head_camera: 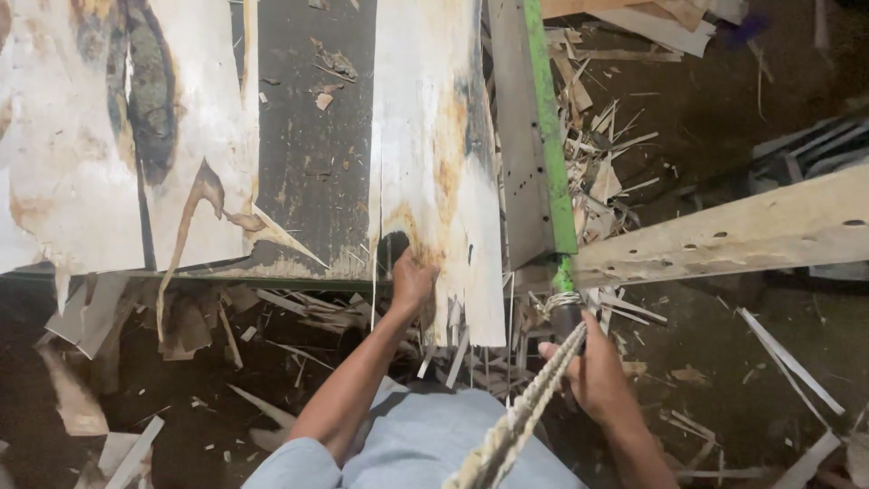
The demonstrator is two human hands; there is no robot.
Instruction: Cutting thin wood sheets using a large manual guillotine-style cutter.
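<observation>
My left hand (412, 279) grips the near edge of a pale, stained sheet of wood veneer (436, 154) that lies on a dark conveyor table (312, 163). My right hand (593, 371) is closed around a dark lever handle (567, 319) below a green-edged metal bar (550, 136). A thick twisted rope (520, 421) runs from the handle toward me. A second, larger veneer sheet (100, 136) with dark streaks lies on the table to the left.
A pale metal beam with holes (724, 237) stretches to the right. Veneer scraps and splinters (272, 317) litter the dark floor under the table edge and to the right (606, 154). White strips (787, 358) lie at the lower right.
</observation>
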